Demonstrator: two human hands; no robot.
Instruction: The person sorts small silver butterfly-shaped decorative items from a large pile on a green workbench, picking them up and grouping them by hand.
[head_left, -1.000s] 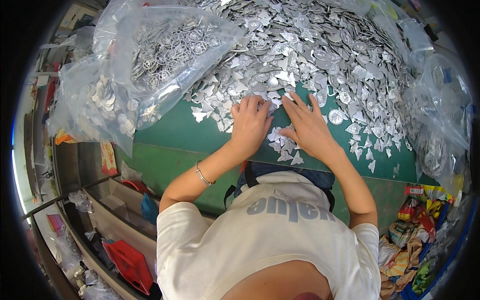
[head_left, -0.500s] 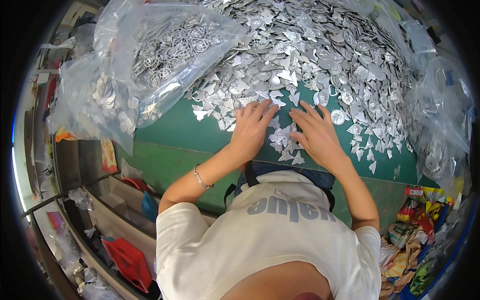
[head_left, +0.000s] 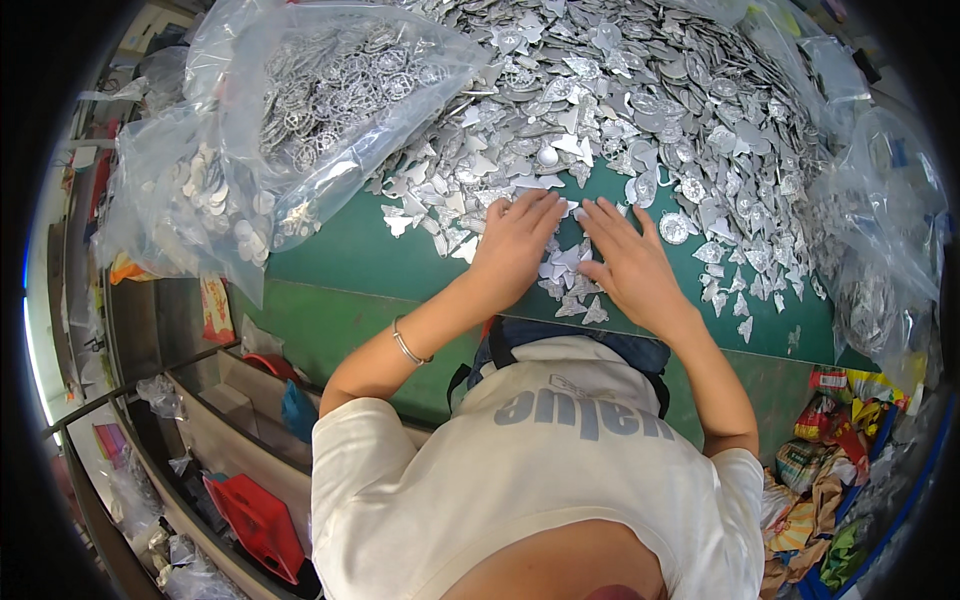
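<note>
A big heap of small flat silver metal pieces [head_left: 640,90] covers the far part of a green table [head_left: 350,260]. My left hand [head_left: 515,245] lies flat, fingers together, on the near edge of the heap. My right hand [head_left: 625,260] lies flat beside it, fingers slightly spread. Between and under the two hands sits a small cluster of silver pieces [head_left: 570,285] close to the table's front edge. Neither hand grips anything that I can see. A thin bracelet [head_left: 405,347] circles my left wrist.
A large clear plastic bag [head_left: 300,110] of round silver parts lies at the left on the table. More clear bags [head_left: 880,260] stand at the right. Below the table at the left are shelves with a red object [head_left: 255,520]; colourful wrappers [head_left: 830,450] lie at the lower right.
Both hands have slid toward me across the table, dragging a small cluster of silver pieces out of the heap toward the front edge.
</note>
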